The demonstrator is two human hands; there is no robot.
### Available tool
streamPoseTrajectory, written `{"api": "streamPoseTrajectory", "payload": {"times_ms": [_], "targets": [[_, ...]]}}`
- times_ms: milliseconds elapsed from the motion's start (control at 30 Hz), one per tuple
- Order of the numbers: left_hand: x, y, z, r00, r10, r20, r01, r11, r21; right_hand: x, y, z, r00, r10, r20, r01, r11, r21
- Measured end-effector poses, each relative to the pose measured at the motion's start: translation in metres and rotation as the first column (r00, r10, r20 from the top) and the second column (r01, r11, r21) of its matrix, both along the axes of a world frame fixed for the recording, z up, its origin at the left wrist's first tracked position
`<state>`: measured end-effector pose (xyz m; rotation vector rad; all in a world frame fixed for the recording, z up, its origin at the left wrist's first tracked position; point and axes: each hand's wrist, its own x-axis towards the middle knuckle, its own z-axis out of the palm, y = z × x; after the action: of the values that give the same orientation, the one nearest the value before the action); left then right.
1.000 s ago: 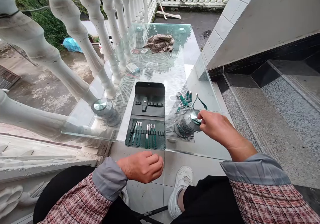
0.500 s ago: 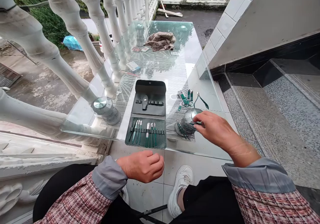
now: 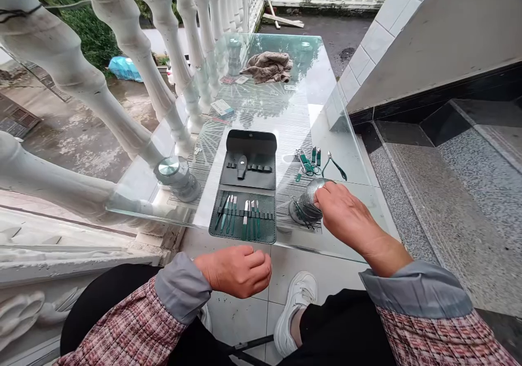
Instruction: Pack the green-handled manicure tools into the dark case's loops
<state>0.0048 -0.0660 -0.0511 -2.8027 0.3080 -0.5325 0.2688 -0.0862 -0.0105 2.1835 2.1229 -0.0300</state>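
Note:
My left hand (image 3: 240, 271) hovers just in front of the table's near edge, its fingers curled in, and nothing shows in it. On the glass table lies an open black manicure case (image 3: 244, 186), several slim green-handled tools (image 3: 246, 219) tucked under its lower straps. My right hand (image 3: 346, 213) is over the near right table leg, thumb and fingertips pinched together; whatever they hold, if anything, is hidden. Beside those fingertips lie a few thin dark tools (image 3: 300, 212). Green nail clippers (image 3: 305, 162) and green-handled nippers (image 3: 335, 165) sit farther back.
The glass table (image 3: 285, 116) also bears a crumpled brown cloth (image 3: 268, 67) and a small white-and-blue box (image 3: 222, 108). White balusters (image 3: 134, 29) line the left side. Stone steps (image 3: 428, 175) rise at the right.
My right hand has shifted slightly left against the table, and its fingertips have closed together. My left hand keeps its curled pose. The view has turned a little left.

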Motion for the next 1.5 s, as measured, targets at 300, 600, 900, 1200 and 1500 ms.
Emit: {"api": "streamPoseTrajectory", "payload": {"times_ms": [300,600,900,1200,1500], "targets": [[0.0,-0.001,-0.001,1.0,0.002,-0.004,-0.002,1.0,0.003,0.0,0.007,-0.008,0.99,0.013,-0.141,-0.006,0.998,0.055],[0.0,-0.001,0.001,1.0,0.006,0.006,-0.006,1.0,0.0,-0.007,0.005,-0.006,0.997,0.026,-0.066,-0.026,1.0,-0.002],[-0.001,0.0,0.001,1.0,0.004,0.019,-0.004,1.0,-0.001,0.008,0.009,-0.013,0.952,0.001,-0.308,0.071,0.972,0.224],[-0.001,0.0,0.003,1.0,0.012,0.002,-0.012,1.0,0.011,-0.005,0.009,-0.015,0.983,0.039,-0.181,-0.022,0.995,0.096],[-0.002,-0.001,0.001,1.0,0.006,0.003,-0.006,1.0,-0.007,0.015,0.005,-0.01,0.96,-0.008,-0.28,0.078,0.968,0.237]]}}
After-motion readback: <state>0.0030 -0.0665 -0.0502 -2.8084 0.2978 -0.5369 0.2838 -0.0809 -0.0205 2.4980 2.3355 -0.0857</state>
